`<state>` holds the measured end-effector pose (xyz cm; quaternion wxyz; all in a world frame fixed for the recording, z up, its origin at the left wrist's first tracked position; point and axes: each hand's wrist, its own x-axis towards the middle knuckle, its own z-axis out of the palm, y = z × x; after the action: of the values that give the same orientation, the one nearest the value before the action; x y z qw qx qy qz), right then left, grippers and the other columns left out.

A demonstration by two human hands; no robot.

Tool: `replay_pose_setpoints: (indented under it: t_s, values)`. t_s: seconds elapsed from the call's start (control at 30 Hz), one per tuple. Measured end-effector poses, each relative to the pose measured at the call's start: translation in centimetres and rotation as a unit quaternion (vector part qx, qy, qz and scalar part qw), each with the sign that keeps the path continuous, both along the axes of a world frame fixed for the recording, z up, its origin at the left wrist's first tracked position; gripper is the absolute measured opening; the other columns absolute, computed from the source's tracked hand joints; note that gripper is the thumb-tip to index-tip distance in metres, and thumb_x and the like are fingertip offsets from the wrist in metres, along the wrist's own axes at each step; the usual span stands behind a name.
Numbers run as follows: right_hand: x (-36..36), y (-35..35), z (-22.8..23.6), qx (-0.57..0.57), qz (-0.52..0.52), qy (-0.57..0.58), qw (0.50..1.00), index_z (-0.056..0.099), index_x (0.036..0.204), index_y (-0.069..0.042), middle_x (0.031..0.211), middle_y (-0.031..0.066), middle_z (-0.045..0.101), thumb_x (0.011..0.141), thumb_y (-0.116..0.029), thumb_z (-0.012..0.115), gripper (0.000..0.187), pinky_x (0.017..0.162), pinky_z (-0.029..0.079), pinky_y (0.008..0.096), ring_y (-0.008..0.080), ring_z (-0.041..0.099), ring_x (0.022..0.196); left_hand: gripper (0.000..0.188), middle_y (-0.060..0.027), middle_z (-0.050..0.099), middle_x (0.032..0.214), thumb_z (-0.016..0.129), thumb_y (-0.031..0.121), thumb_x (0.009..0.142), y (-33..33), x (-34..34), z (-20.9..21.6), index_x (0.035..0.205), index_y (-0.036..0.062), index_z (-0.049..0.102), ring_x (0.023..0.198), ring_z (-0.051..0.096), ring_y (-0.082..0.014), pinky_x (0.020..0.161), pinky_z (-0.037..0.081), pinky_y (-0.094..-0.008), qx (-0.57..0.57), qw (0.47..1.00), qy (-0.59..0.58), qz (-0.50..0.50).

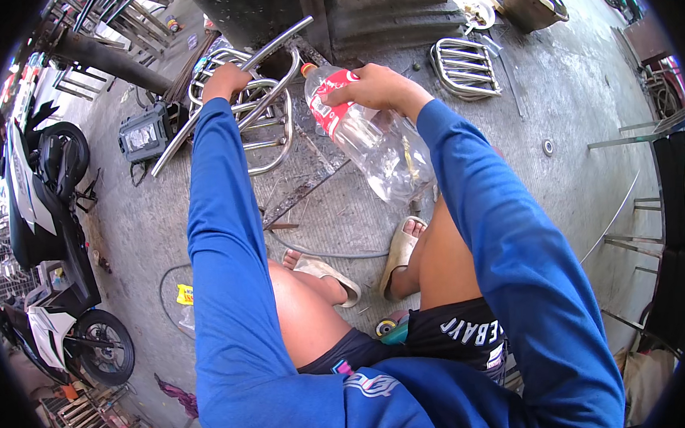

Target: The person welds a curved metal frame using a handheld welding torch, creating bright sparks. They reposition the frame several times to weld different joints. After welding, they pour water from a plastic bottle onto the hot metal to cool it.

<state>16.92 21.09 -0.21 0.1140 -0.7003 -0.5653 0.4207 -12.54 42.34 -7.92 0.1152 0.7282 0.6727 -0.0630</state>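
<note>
My right hand (377,88) grips a large clear plastic bottle (390,161) around its red label. The bottle tilts, with its orange cap (308,69) toward the far left and its base toward me. No clear sign of liquid shows inside it. Ahead on the left, my left hand (226,82) is closed on a frame of bent, shiny metal tubes (271,146). Its fingertips are partly hidden behind the hand. A long straight tube (278,42) runs diagonally past that hand.
Another tube frame (465,68) lies on the concrete at the far right, near a brown bucket (534,2). A grey case (145,134) sits left of the tubes. Motorcycles (49,167) stand along the left. A cable (329,255) crosses the floor before my feet, and a metal ring (548,147) lies rightward.
</note>
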Motion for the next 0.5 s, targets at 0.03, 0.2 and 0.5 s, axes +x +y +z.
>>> replay_pose_setpoints:
  t_s: [0.03,0.2,0.5]
  values:
    - [0.0,0.0,0.1,0.006,-0.007,0.008,1.0,0.076,0.119,0.003,0.122,0.0242,0.073,0.068,-0.062,0.086,0.083,0.097,0.055,0.0422,0.037,0.072,0.111,0.054,-0.0247,0.069,0.13,0.065,0.033,0.081,-0.1,0.1,0.1,0.124,0.0013,0.074,0.12,0.067,-0.0416,0.103,0.052,-0.0495,0.0,1.0,0.002,0.004]
    - [-0.1,-0.2,0.3,-0.014,-0.022,0.067,0.997,0.074,0.122,0.004,0.123,0.0244,0.073,0.07,-0.06,0.086,0.084,0.096,0.057,0.043,0.0374,0.071,0.113,0.052,-0.0228,0.071,0.129,0.065,0.031,0.082,-0.8,0.6,0.6,0.125,0.0035,0.073,0.12,0.069,-0.0398,0.102,0.053,-0.0493,0.007,1.0,0.024,0.006]
    - [0.4,0.3,-0.4,0.002,-0.023,0.038,0.999,0.075,0.121,0.003,0.123,0.0241,0.073,0.069,-0.06,0.086,0.083,0.098,0.054,0.0433,0.0377,0.071,0.113,0.049,-0.0203,0.072,0.128,0.065,0.03,0.082,-1.6,1.1,1.4,0.123,0.0045,0.074,0.118,0.07,-0.0387,0.101,0.054,-0.0489,0.014,0.999,0.033,0.008]
